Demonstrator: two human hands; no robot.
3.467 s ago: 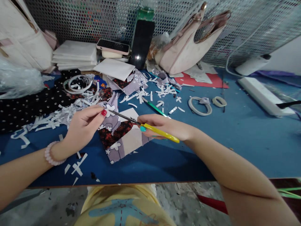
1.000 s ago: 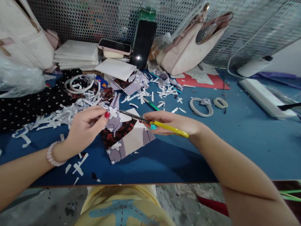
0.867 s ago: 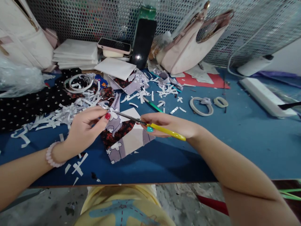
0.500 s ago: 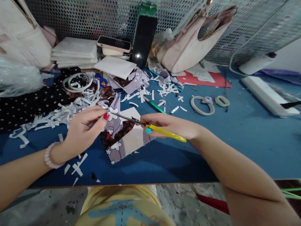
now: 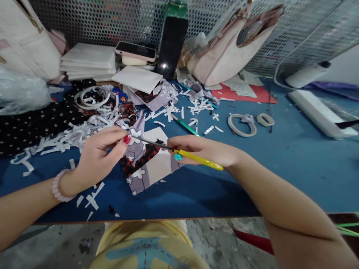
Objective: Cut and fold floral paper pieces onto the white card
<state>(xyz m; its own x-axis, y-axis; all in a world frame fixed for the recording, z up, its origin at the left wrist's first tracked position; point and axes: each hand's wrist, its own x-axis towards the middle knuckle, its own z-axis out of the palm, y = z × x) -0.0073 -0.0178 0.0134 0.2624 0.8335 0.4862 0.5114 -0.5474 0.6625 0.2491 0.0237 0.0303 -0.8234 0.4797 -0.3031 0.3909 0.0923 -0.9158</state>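
Observation:
My left hand [image 5: 99,155] is closed in a pinch on the upper edge of a lilac flowered fabric piece [image 5: 146,158], which lies on the blue table [image 5: 294,160] and is lifted at that corner. My right hand [image 5: 203,148] grips yellow-handled scissors [image 5: 179,149]. Their thin blades point left and reach the fabric right by my left fingertips. The fabric has a dark red flowered patch and a pale lining showing.
White paper strips [image 5: 70,136] litter the left and middle. Black dotted cloth [image 5: 30,125], tape rolls [image 5: 241,125], a green pen [image 5: 186,127], a phone [image 5: 136,51] on stacked white pads, a pink handbag [image 5: 230,56] and a white power strip [image 5: 316,112] lie beyond. The table's front edge is near my body.
Over the frames the scissors pulled back right a little, then came left again to the fabric edge. My left hand kept its pinch and barely moved.

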